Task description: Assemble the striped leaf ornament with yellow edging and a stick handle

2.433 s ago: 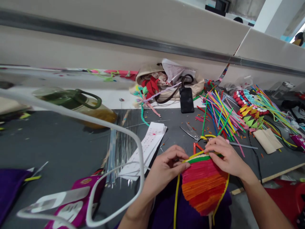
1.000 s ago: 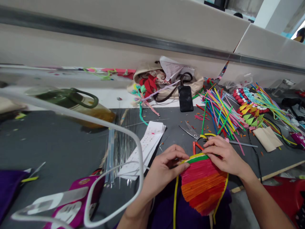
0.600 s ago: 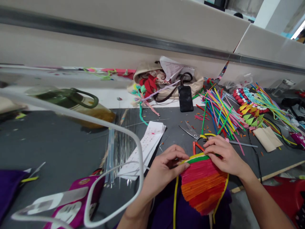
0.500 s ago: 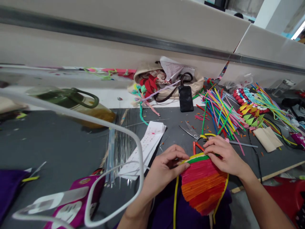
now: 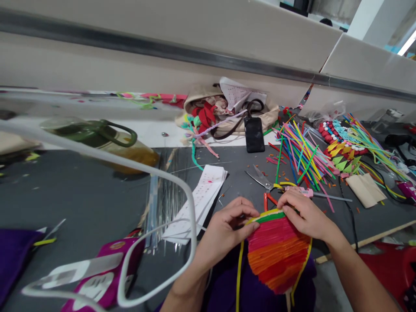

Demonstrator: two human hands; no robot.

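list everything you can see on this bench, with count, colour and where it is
woven strip piece: one, pink, orange and red bands with a green and yellow top edge, at the near edge between both hands
loose strips: a pile, many colours, right of centre
scissors: one, metal blades, just beyond the hands
phone: one, black, at the back centre
bag: one, beige, stuffed with scraps, against the back wall
paper sheets: a stack, white with pink dots, centre
jug: one, green lid and handle, on its side at left
table: one, dark grey
left hand: pinching the piece's top edge
right hand: pressing the top edge from the right
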